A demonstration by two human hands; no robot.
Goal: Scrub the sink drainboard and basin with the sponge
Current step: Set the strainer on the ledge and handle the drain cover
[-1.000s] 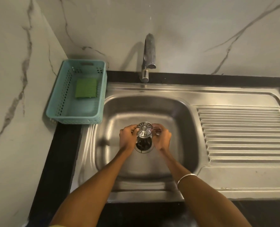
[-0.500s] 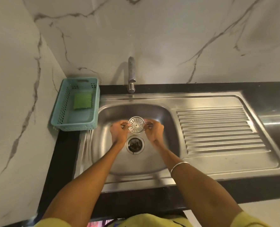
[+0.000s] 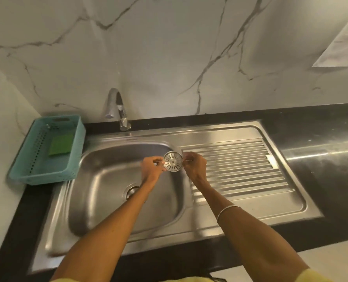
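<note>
A steel sink basin (image 3: 99,192) lies in front of me, with a ribbed drainboard (image 3: 242,165) to its right. My left hand (image 3: 150,169) and my right hand (image 3: 195,166) hold a round metal drain strainer (image 3: 173,161) between them, lifted above the basin's right rim. The open drain hole (image 3: 132,191) is partly hidden behind my left forearm. A green sponge (image 3: 60,144) lies flat in a teal plastic basket (image 3: 26,176) left of the sink, away from both hands.
A chrome tap (image 3: 118,110) stands behind the basin against the marble wall. Black countertop (image 3: 321,139) surrounds the sink and runs off to the right. A marble side wall stands close on the left, behind the basket.
Both hands have lifted the strainer out of the drain and carried it up and to the right, to the basin's rim. The camera has pulled back and tilted up.
</note>
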